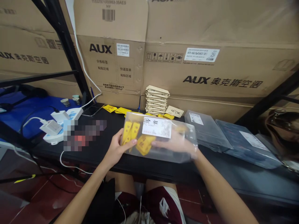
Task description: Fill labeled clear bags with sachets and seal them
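My left hand (116, 147) grips the left edge of a clear plastic bag (184, 149) with a white label, thumb pressed on top. Several yellow sachets (136, 137) lie inside it. My right hand (177, 144) reaches inside the bag, seen blurred through the plastic, fingers near the sachets; I cannot tell whether it grips one. The bag is held just above the black table (102, 146).
A stack of beige packets (157, 99), one loose beige packet (174, 111) and loose yellow sachets (116, 109) lie at the table's back. Two sealed grey bags (206, 130) rest on the right. A power strip with chargers (59, 123) sits left. Large cardboard boxes (210, 46) form the back wall.
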### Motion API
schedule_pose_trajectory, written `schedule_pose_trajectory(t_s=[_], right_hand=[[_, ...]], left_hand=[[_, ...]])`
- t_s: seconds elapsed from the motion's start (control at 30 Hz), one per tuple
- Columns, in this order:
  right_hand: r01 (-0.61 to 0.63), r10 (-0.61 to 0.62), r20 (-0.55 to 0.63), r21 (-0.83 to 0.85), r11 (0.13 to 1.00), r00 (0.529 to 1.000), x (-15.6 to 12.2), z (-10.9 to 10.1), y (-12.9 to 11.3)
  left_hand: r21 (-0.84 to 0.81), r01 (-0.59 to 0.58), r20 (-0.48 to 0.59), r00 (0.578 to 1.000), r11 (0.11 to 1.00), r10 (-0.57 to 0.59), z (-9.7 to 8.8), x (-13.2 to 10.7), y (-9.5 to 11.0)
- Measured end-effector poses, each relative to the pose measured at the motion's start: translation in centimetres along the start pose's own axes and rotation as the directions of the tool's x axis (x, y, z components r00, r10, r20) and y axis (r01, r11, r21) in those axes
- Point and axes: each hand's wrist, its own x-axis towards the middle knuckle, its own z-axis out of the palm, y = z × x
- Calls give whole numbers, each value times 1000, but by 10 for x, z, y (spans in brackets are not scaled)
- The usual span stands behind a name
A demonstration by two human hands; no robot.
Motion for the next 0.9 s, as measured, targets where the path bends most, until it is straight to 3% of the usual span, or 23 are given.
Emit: schedule_pose_trajectory(t_s=[0.13, 0.2, 0.27, 0.33, 0.43, 0.5, 0.57, 0.6, 0.67, 0.7, 0.73, 0.8, 0.87, 0.9], right_hand=[[-69, 51, 220, 72, 995, 974, 0, 25, -10], [-28, -4, 241, 131, 991, 971, 0, 29, -14], [20, -55, 232, 152, 988, 971, 0, 28, -18], [38, -93, 301, 183, 982, 949, 1, 23, -21], [2, -129, 365, 328, 945, 922, 1, 7, -25], [-21, -86, 242, 410, 912, 967, 2, -8, -22], [45, -11, -76, 455, 889, 997, 3, -27, -11], [95, 32, -270, 444, 891, 962, 4, -36, -3], [102, 101, -586, 303, 947, 804, 6, -51, 16], [7, 109, -658, 172, 985, 745, 7, -57, 26], [-143, 112, -667, 7, 990, 737, 7, -61, 35], [-408, 170, -561, -332, 851, 810, 8, -63, 47], [-477, 274, -416, -531, 701, 867, 8, -60, 53], [-479, 315, -367, -570, 667, 876, 7, -57, 54]], left_hand=[[38, 0, 135, 991, 999, -5, 1, -2, 2], [48, -8, 158, 987, 999, 1, 0, -3, 2], [52, -15, 185, 983, 999, 5, -2, -3, 1], [54, -8, 206, 979, 999, -4, -3, -3, 1], [27, 23, 147, 989, 999, -27, -3, -2, -1], [-46, 25, 2, 1000, 999, -25, -4, 1, -2], [-164, -9, -194, 981, 986, -23, -5, 6, -2], [-224, -39, -287, 958, 974, -28, -6, 8, -2], [-313, -105, -424, 905, 944, -40, -7, 13, 0], [-338, -125, -458, 887, 933, -47, -7, 14, 1], [-350, -136, -475, 879, 927, -51, -7, 15, 2], [-351, -134, -471, 881, 927, -51, -6, 14, 4], [-331, -119, -446, 894, 936, -44, -5, 12, 4], [-318, -114, -436, 899, 941, -38, -4, 12, 4]])
